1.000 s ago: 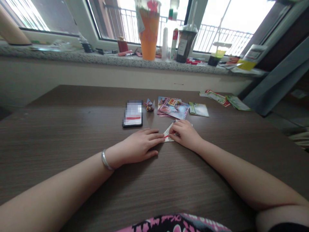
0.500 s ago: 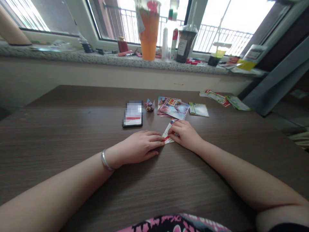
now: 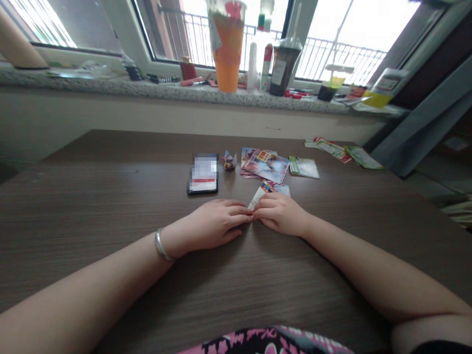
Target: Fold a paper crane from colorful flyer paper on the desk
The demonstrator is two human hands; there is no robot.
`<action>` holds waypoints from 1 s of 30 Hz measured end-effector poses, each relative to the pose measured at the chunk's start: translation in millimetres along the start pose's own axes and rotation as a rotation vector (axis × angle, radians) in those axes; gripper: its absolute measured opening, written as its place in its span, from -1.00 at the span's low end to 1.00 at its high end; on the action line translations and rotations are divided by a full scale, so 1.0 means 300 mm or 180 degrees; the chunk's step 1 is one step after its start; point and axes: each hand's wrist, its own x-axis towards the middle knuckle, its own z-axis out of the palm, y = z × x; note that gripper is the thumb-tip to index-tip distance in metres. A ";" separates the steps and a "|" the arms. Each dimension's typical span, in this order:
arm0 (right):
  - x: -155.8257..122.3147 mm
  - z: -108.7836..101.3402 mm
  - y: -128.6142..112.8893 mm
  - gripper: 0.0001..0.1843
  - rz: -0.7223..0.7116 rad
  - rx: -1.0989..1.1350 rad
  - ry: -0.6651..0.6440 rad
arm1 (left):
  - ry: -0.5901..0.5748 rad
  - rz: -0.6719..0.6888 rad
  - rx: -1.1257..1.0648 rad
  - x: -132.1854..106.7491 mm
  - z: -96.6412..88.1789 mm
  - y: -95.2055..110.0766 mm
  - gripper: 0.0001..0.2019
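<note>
A printed paper sheet [image 3: 255, 199], partly folded, lies on the table under my hands; one side is white with lines, the other colourful. My left hand [image 3: 219, 222] rests flat with fingers stretched out, its fingertips on the sheet's near left corner. Over the sheet's near part, my right hand [image 3: 280, 212] has its fingers bent and pressed together on the paper, the fingertips meeting those of the left. The hand hides much of the sheet. Just beyond stands a small folded paper piece [image 3: 229, 161] with pointed tips, beside a phone [image 3: 204, 187].
A pile of colourful printed sheets [image 3: 271, 168] and a smaller stack of papers [image 3: 304, 167] lie behind my right hand. Green and red packets [image 3: 334, 149] sit at the far right. Along the windowsill [image 3: 165, 93] stand an orange drink cup [image 3: 227, 54], a dark cup [image 3: 282, 69] and bottles.
My right hand has shifted slightly left and towards me, its fingertips now at the left hand's. More of the sheet's colourful side shows beyond it. The left hand stays in place.
</note>
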 end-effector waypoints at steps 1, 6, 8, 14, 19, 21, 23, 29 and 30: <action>-0.001 0.000 0.000 -0.73 -0.0006 -0.0021 -0.0028 | -0.0016 0.0008 -0.0014 0.000 -0.001 0.000 -0.64; -0.006 0.004 0.002 -0.71 -0.0071 -0.0125 -0.0048 | -0.0066 0.0016 0.0018 0.001 -0.003 -0.001 -0.64; -0.006 0.005 0.001 -0.72 -0.0077 -0.0186 -0.0029 | -0.0074 0.0028 0.0067 0.002 -0.002 0.001 -0.64; -0.002 -0.011 -0.009 -0.72 -0.0035 -0.0380 -0.0121 | -0.0084 0.0041 0.0156 0.004 -0.005 0.009 -0.69; -0.009 -0.014 0.001 -0.72 -0.0100 -0.0507 -0.0112 | -0.0174 0.0050 0.0139 0.004 -0.010 0.005 -0.72; -0.013 -0.011 0.009 -0.73 -0.0174 -0.0496 -0.0022 | -0.0165 0.0082 0.0110 0.004 -0.010 0.002 -0.73; -0.018 -0.009 0.016 -0.75 -0.0248 -0.0460 0.0073 | -0.0142 0.0110 0.0062 0.002 -0.010 -0.002 -0.73; -0.035 -0.014 0.029 -0.78 -0.0229 -0.0425 0.0053 | -0.0137 0.0120 -0.0128 -0.005 -0.010 -0.009 -0.79; -0.037 -0.014 0.030 -0.79 -0.0197 -0.0408 0.0042 | -0.0133 0.0117 -0.0161 -0.005 -0.011 -0.009 -0.80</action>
